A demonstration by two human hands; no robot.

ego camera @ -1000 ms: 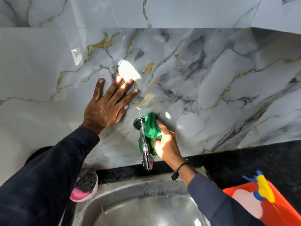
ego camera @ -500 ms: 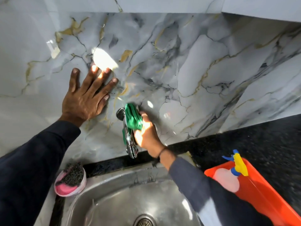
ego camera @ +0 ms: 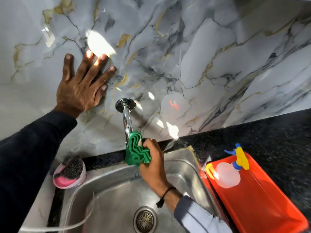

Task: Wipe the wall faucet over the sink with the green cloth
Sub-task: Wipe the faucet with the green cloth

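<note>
A chrome wall faucet (ego camera: 126, 115) comes out of the marble wall from a round flange and points down over the steel sink (ego camera: 117, 199). My right hand (ego camera: 154, 167) is shut on the bunched green cloth (ego camera: 136, 151), which is wrapped around the faucet's lower end and hides the spout tip. The upper pipe and flange are bare. My left hand (ego camera: 82, 86) lies flat on the wall, fingers spread, up and to the left of the flange, holding nothing.
A pink and white dish with a dark scrubber (ego camera: 69, 172) sits at the sink's back left corner. A red tray (ego camera: 255, 195) on the black counter at the right holds a spray bottle (ego camera: 228, 174). A thin white hose (ego camera: 79, 221) runs into the sink.
My right hand has slid the green cloth down the faucet from near the flange to the lower end. The view has tilted down, showing more sink. My left hand stays on the wall.
</note>
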